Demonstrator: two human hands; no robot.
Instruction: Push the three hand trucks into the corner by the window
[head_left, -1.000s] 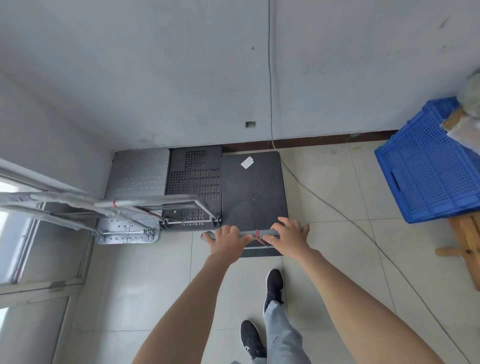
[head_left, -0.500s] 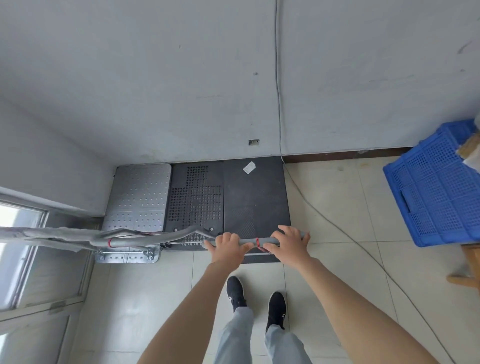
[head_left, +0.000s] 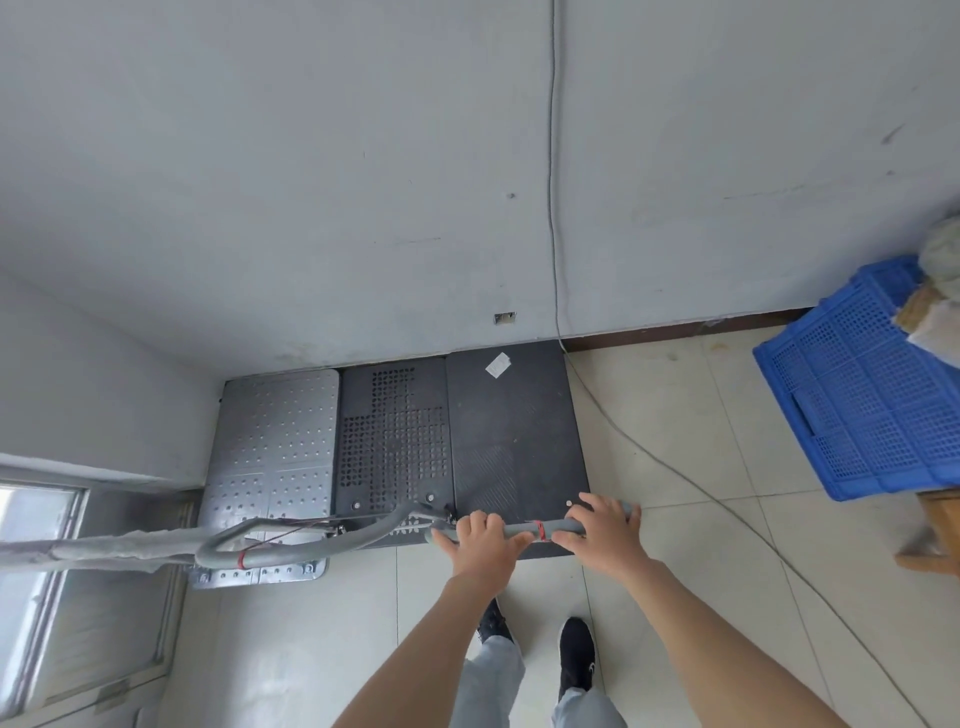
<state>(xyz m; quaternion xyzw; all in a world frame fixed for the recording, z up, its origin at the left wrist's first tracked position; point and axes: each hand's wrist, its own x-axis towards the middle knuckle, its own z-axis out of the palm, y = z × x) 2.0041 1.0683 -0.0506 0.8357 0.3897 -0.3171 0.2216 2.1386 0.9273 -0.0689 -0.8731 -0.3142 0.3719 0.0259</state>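
Three hand trucks side by side against the wall (head_left: 363, 156), in the corner by the window (head_left: 36, 525): silver truck (head_left: 275, 441) leftmost, perforated truck (head_left: 395, 441) middle, black truck (head_left: 511, 436) right, decks touching edge to edge. Left hand (head_left: 480, 538) and right hand (head_left: 605, 530) both closed on the black truck's grey handle (head_left: 537, 530), set apart, red band between them. Blue crate (head_left: 862, 405) well to the right. Cable (head_left: 675, 467) trails across the floor tiles.

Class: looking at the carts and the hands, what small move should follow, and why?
Probably let go of the handle: the black cart already sits at the wall beside the other two, with the left hand and right hand on its bar.
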